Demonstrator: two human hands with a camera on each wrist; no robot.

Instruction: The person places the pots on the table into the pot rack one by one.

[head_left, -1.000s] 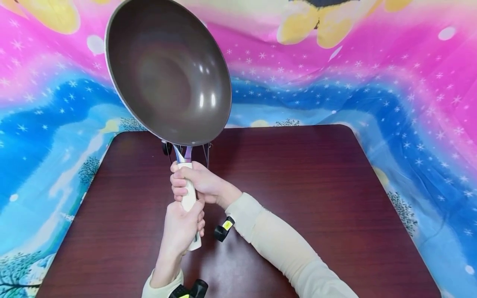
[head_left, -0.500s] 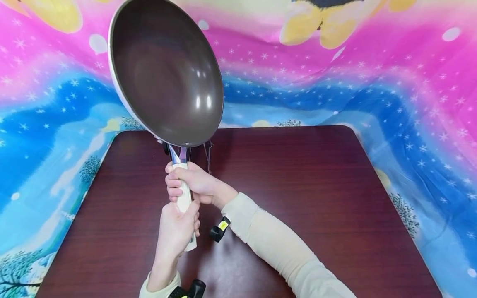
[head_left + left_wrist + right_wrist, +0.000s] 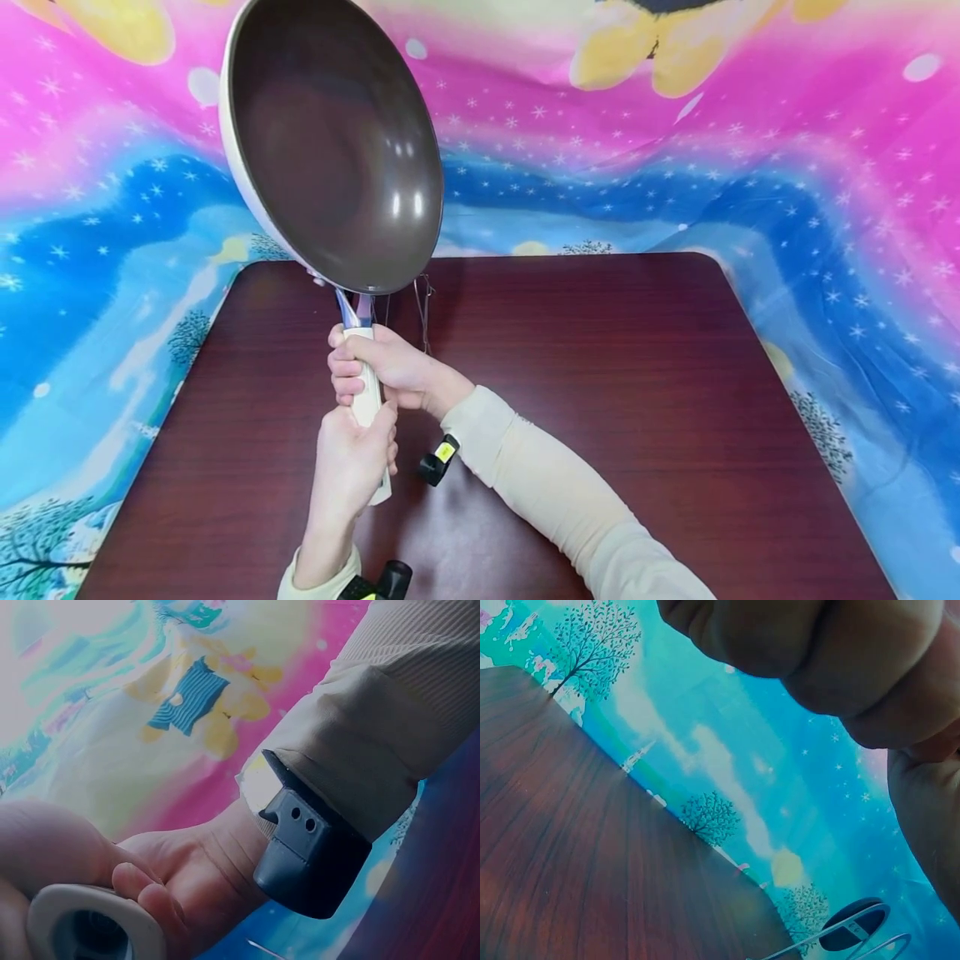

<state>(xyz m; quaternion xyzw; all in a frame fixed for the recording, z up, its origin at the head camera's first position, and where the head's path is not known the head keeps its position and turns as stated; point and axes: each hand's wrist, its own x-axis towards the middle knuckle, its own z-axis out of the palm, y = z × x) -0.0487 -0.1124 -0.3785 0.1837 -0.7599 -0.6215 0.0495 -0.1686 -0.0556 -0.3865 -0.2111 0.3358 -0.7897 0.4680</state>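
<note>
The wok (image 3: 330, 142) stands raised above the fingers, dark bowl tilted toward the camera, its cream handle (image 3: 369, 400) running down through both fists. The right hand (image 3: 390, 367) clenches the handle just under the bowl; the left hand (image 3: 352, 458) grasps it directly below, touching the right. Beyond the fingers, over the dark table (image 3: 637, 400), stands what seems a thin wire stand (image 3: 423, 312).

No legible text, brand, number or sign appears in any view. The yellow tag (image 3: 446, 452) on the black wrist device carries marks too small to read. The backdrop cloth (image 3: 750, 167) bears only pictures: stars, trees and cartoon shapes.
</note>
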